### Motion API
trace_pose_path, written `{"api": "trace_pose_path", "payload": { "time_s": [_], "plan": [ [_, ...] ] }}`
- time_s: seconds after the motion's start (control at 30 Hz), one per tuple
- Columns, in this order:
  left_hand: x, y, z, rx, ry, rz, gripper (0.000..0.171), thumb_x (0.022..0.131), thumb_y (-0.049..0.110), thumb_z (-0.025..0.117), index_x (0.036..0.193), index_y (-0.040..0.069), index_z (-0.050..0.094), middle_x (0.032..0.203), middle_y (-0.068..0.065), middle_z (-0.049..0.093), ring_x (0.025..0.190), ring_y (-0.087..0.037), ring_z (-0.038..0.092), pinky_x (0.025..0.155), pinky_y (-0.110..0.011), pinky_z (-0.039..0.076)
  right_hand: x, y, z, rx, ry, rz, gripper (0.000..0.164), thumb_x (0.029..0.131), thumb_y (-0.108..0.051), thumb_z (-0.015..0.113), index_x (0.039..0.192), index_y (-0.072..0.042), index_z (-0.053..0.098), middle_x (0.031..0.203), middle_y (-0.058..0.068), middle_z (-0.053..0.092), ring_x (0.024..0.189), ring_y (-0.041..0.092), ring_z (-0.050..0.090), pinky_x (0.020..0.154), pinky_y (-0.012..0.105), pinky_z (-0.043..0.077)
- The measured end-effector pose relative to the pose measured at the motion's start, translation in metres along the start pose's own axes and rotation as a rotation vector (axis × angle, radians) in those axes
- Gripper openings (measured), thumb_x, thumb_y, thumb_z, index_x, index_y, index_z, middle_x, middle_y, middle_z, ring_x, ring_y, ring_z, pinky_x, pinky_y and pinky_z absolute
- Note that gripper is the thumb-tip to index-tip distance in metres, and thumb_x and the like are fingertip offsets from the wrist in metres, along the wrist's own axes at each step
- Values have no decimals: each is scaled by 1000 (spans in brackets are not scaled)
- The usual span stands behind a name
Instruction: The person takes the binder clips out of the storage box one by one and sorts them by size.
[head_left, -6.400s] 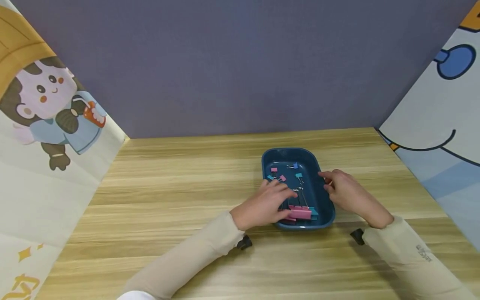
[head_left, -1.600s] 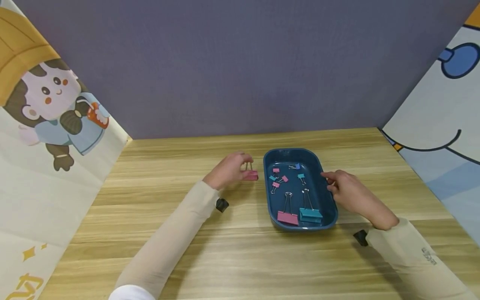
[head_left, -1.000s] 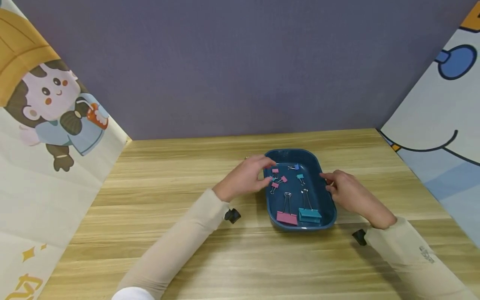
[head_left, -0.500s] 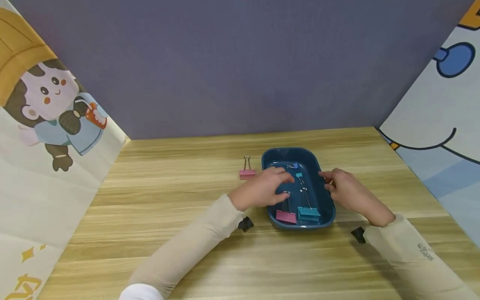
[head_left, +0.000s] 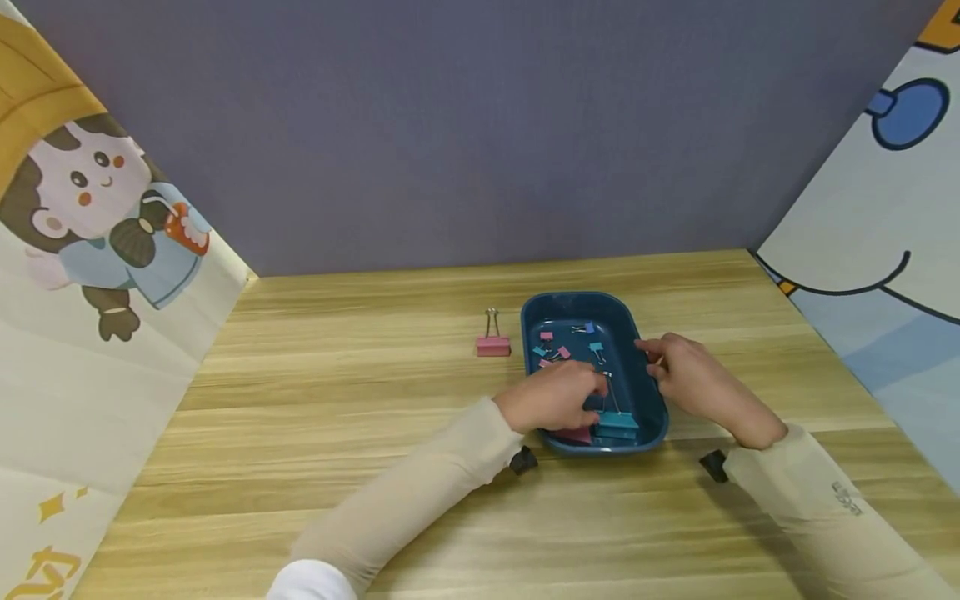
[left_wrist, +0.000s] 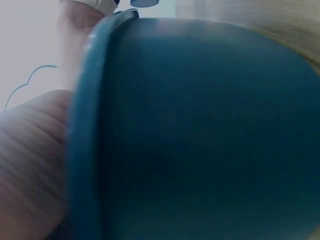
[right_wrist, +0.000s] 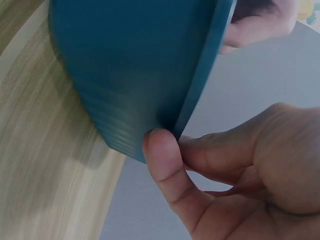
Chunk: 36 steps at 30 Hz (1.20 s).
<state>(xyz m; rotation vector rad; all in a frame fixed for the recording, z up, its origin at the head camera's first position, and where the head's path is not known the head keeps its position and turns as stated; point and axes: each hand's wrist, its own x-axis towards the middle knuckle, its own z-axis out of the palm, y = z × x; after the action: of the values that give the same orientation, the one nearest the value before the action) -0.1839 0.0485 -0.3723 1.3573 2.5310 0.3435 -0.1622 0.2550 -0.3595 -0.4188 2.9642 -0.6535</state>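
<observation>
A dark blue plastic tray [head_left: 651, 408] sits on the wooden table, right of centre. My right hand [head_left: 686, 379] pinches its right rim between thumb and fingers; the right wrist view shows the thumb [right_wrist: 164, 152] on the outer wall. Inside the tray's near half is my left hand [head_left: 558, 396], thumb and fingers spread apart beside a large teal binder clip [head_left: 617, 423]. Under this hand a large pink binder clip [head_left: 573, 434] is mostly hidden. In the left wrist view the tray wall [left_wrist: 200, 125] covers the fingers.
Several small binder clips lie in the tray's far half, among them a blue one [head_left: 588, 328] and a teal one [head_left: 596, 347]. Another large pink binder clip [head_left: 492, 346] stands on the table [head_left: 337, 358] left of the tray. A grey partition [head_left: 480, 142] closes off the back.
The left hand put a large pink binder clip on the table left of the tray, then moved right and nearer, into the tray beside the teal clip. The right hand stayed at the rim.
</observation>
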Motion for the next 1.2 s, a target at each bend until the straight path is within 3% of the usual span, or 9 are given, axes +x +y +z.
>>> {"api": "trace_pose_path", "payload": {
  "time_s": [0.3, 0.5, 0.73, 0.97, 1.2],
  "plan": [
    [10, 4, 15, -31, -34, -42, 24, 86, 23, 71, 109, 15, 69, 98, 7, 65, 80, -2, 57, 69, -16, 46, 2, -4, -2, 2, -23, 15, 39, 88, 9, 51, 126, 16, 49, 86, 14, 54, 62, 18, 46, 53, 30, 38],
    [16, 6, 18, -2, -38, -40, 16, 85, 20, 71, 101, 16, 70, 92, 7, 64, 78, -4, 56, 69, -17, 46, 3, -4, -3, 10, -27, 13, 39, 88, 8, 51, 127, 15, 50, 85, 13, 53, 63, 18, 46, 54, 30, 38],
    [19, 7, 22, -41, -52, -34, 17, 84, 19, 73, 99, 15, 68, 92, 7, 63, 79, -4, 55, 69, -16, 45, 2, -3, -2, 11, -15, 12, 37, 88, 8, 53, 125, 15, 51, 84, 12, 52, 63, 18, 46, 54, 30, 38],
    [16, 4, 21, -83, 4, 4, 17, 82, 15, 74, 98, 12, 70, 93, 6, 64, 78, -3, 55, 68, -13, 45, 1, -3, -3, 19, -30, 38, 38, 89, 8, 51, 127, 15, 49, 86, 14, 52, 63, 19, 45, 53, 30, 38],
    [7, 1, 5, -118, 72, -9, 21, 83, 16, 73, 102, 10, 71, 105, 5, 65, 87, -4, 56, 73, -14, 45, 0, -2, -3, 10, -22, 24, 39, 88, 8, 52, 126, 15, 49, 86, 15, 53, 61, 18, 44, 52, 29, 37]
  ]
}}
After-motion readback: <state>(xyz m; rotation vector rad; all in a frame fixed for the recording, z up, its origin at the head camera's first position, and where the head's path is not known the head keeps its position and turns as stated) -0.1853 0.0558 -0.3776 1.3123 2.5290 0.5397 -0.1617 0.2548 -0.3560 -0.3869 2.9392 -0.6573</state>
